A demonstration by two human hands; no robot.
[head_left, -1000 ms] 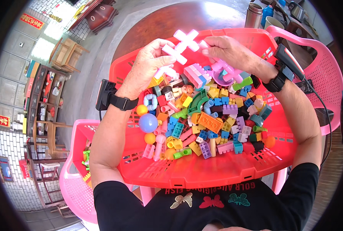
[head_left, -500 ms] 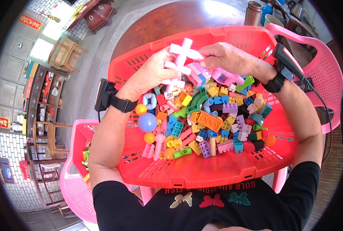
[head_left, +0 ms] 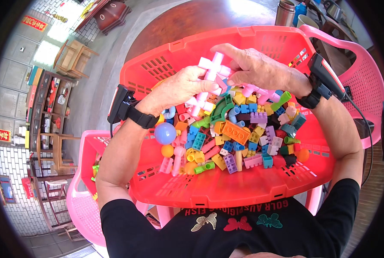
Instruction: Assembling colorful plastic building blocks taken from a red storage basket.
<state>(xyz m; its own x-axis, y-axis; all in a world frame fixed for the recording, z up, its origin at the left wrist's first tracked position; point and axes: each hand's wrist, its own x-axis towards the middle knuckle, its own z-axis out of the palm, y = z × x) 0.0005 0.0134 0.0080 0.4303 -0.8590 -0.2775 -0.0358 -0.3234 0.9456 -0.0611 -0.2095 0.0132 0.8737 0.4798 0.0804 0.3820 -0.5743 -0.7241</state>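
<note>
Pink pipe assembly now sits between both hands' fingers

The gap between the hands has closed. A second ago the right fingers held a small pink piece apart from the assembly; half a second ago they brought it against one arm of the upper cross. Now that piece cannot be picked out separately, and whether it is seated on the assembly or hidden by the fingers I cannot tell from this angle.

The left hand pinches the assembly's middle, thumb across the near side and the other fingers mostly out of sight behind. The upper cross rises just beyond those fingertips, and a second branching part hangs below the thumb. The right hand is partly spread: its index finger reaches over the cross's top arm, while its thumb lies lower, beside the right arm. Whether the thumb presses on it is unclear.

For the work in hand, this looks like both hands attending to one assembly, the left steadying it and the right adjusting its upper end.

Below the right fingers lie more pink pieces and a light green tube. Nearer the wearer, an orange block rests among the mixed blocks in the red basket.
</note>
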